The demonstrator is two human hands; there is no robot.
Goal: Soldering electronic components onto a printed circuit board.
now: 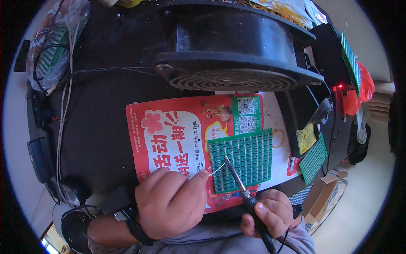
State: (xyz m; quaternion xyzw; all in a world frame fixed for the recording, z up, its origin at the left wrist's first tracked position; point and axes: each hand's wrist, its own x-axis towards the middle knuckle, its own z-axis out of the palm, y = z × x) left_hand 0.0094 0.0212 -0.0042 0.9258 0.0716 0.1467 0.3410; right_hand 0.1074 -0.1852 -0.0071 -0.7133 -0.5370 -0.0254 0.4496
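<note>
A green circuit board panel (pixel 253 156) with rows of small parts lies on a red and white printed sheet (pixel 182 112). My right hand (pixel 272 213) is closed round the dark handle of a soldering iron (pixel 241 184), whose metal tip touches or hovers just over the panel's left part. Pinched between thumb and finger, a thin silvery solder wire (pixel 218 169) runs from my left hand (pixel 171 205) toward the iron's tip. Whether wire and tip touch is too small to tell. A black band is round my left wrist.
A large black fan (pixel 237 34) stands just beyond the sheet. To the right are a black holder with a yellow sponge (pixel 308 137), another green panel (pixel 314 158) and a cardboard box (pixel 325 192). Cables (pixel 67 93) and a plastic bag of boards (pixel 53 51) lie at left.
</note>
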